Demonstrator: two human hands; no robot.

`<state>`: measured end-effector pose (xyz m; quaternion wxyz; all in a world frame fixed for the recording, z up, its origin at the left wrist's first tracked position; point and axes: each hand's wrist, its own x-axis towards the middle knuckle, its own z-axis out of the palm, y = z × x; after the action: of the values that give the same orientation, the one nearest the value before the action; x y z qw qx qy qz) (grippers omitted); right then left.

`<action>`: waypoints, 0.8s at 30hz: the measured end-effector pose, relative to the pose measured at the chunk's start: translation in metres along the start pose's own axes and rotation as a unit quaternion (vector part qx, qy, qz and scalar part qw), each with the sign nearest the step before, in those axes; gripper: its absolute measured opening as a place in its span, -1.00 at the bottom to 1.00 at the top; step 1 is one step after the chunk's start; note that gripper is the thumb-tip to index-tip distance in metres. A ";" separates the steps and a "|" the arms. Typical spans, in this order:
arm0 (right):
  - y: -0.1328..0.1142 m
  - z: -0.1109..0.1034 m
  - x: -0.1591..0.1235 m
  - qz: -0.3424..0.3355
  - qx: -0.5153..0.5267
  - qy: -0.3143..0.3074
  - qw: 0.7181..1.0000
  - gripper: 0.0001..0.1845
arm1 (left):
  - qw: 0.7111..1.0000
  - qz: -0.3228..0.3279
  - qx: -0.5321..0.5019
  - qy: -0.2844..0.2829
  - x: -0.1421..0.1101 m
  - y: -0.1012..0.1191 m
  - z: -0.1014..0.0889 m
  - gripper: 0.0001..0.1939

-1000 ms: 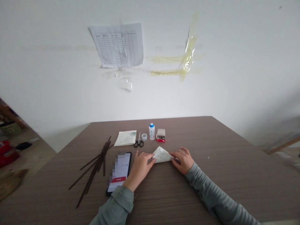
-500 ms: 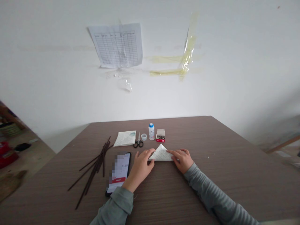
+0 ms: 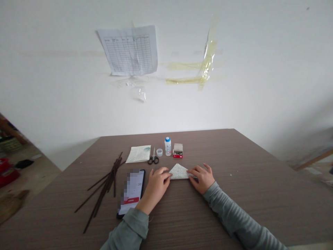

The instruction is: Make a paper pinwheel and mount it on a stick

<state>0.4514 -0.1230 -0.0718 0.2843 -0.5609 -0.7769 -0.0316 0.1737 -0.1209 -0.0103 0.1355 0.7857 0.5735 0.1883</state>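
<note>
At six o'clock from the tack box (image 3: 178, 152), folded paper (image 3: 179, 172) lies on the table (image 3: 241, 205), peak toward twelve. Judged light, thin and flexible, easily creased or torn; best held at its outer corners or along the fold. Left hand (image 3: 156, 185) comes from seven o'clock, right hand (image 3: 202, 178) from four, both low, fingers bent. Each has thumb and fingers nearly closed, holding the nine and three o'clock corners lightly; cannot tell whether thumbs reach underneath. Phone (image 3: 133, 194): eight o'clock of paper.
</note>
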 end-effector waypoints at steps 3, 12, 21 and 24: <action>-0.001 0.003 -0.001 -0.007 -0.006 0.027 1.000 -0.59 | 1.000 0.001 0.015 -0.006 0.000 0.002 0.000 -0.55; -0.005 0.006 -0.001 -0.010 -0.039 0.049 0.998 -0.63 | 0.999 0.017 0.035 0.006 0.000 0.002 -0.001 -0.59; -0.010 0.009 -0.001 -0.013 -0.061 0.053 0.997 -0.60 | 0.997 0.030 0.065 0.002 0.001 0.003 0.007 -0.74; -0.011 0.011 -0.001 -0.011 -0.071 0.050 0.996 -0.57 | 0.997 0.029 0.071 0.009 0.005 0.004 0.014 -0.73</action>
<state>0.4373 -0.1236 -0.0787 0.2820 -0.5685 -0.7639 -0.1176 0.1849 -0.1170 -0.0202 0.0691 0.8078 0.5637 0.1581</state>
